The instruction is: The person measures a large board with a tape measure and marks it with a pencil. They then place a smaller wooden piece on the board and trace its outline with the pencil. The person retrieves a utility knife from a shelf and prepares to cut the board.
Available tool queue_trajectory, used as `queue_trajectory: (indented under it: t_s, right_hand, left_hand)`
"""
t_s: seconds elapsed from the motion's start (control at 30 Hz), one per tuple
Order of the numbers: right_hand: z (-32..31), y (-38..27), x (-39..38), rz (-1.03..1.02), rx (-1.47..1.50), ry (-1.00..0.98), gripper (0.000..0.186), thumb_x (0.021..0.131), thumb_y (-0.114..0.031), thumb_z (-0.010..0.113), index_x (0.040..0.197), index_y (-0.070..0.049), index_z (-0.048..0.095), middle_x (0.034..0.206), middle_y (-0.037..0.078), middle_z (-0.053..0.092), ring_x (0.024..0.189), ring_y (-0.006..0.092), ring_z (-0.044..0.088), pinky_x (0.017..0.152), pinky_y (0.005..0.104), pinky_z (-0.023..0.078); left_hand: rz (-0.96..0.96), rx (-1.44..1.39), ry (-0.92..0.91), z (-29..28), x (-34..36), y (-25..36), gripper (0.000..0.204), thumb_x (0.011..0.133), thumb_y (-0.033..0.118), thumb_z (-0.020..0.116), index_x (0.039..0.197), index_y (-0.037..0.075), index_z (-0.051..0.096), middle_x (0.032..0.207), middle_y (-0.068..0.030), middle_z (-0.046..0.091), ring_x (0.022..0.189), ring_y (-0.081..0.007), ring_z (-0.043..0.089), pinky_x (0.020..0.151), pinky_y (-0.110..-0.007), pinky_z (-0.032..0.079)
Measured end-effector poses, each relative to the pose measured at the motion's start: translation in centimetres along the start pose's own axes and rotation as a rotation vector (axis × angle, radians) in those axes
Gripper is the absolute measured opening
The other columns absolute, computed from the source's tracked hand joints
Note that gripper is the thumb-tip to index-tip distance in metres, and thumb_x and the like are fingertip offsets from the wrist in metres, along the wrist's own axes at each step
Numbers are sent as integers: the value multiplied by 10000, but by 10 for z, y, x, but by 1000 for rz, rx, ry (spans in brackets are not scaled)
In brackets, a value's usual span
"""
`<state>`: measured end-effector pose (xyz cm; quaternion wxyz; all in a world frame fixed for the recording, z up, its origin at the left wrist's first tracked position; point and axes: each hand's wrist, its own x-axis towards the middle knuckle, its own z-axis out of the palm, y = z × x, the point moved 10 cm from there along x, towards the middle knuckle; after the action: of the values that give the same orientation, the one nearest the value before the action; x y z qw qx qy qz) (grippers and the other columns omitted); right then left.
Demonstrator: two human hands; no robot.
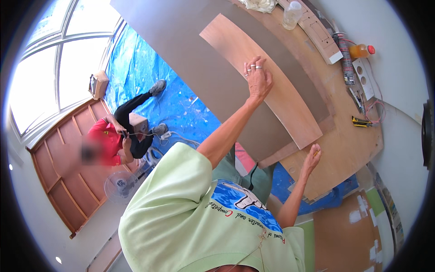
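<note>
A long strip of light wood (283, 93) lies slantwise on a large grey-brown sheet (181, 50). My left hand (259, 81), with rings on its fingers, rests on the strip near its middle, fingers spread over the surface. Close to the strip's near end, my right hand (312, 157) is closed around a small yellow pencil-like stick (316, 153), mostly hidden by the fingers. The right hand is just off the strip's end, above the plywood worktop (344, 154).
Along the right side are a utility knife (361, 122), a cartridge tube (345, 59), an orange bottle (360, 51), a clear jar (292, 16) and a white socket plate (364, 78). At left, a person in red (106, 140) sits by a fan (121, 183) and blue tarp (140, 63).
</note>
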<state>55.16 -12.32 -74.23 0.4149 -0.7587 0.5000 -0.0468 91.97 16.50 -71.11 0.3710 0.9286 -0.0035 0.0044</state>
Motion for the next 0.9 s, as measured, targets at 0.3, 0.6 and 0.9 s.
queue_trajectory:
  t_s: [0.3,0.6,0.9]
  right_hand:
    - [27,-18,-24,19,-92,203,552,971,-365,624,1308,66,555,1249,250,619,1125,339,619,953,394,486]
    - [19,-10,-28,30,67,284,486,939,-299,680,1281,33,585,1161,157,646,1044,252,625,920,363,489]
    - [35,-49,-101,0,223,203,397,927,-247,697,1221,1,600,1008,60,618,898,159,564,826,305,483]
  left_hand:
    - [97,218,168,-155,159,-111,528,811,156,604,1308,-1,519,1361,-224,526,1294,-379,474,1099,-549,324]
    - [4,376,-205,-129,194,-132,535,804,244,591,1259,-39,579,1195,-273,606,1186,-426,542,992,-495,461]
    - [-103,373,-48,-265,163,-200,580,782,306,633,1273,-1,597,1232,-280,591,1184,-439,537,1055,-489,405]
